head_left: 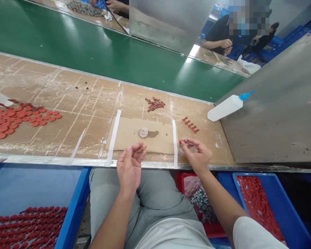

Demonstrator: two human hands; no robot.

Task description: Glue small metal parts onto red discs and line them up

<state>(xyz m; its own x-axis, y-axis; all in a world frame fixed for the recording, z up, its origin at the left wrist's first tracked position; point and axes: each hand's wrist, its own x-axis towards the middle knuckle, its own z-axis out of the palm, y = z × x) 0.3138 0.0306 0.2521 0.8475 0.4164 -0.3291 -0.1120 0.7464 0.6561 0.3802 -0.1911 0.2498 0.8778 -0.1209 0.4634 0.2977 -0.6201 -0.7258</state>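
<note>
My right hand (198, 154) pinches a small red and dark part (182, 141) just right of the white tape strip on the bench. Palm up and fingers curled apart, my left hand (131, 166) hovers at the front edge of a cardboard sheet (124, 133), holding nothing. On that sheet sits a small clear round dish (143, 132) beside a dark wet stain. A short row of red parts (190, 125) lies beyond my right hand. Behind the cardboard is a small pile of red and dark pieces (154, 104).
A white bottle with a blue nozzle (225, 108) leans by the metal box (272, 103) at right. Red discs (7, 121) cover the left bench. Blue trays (75, 207) sit below the edge. Beyond the green belt (93, 52), a person (220, 34) works.
</note>
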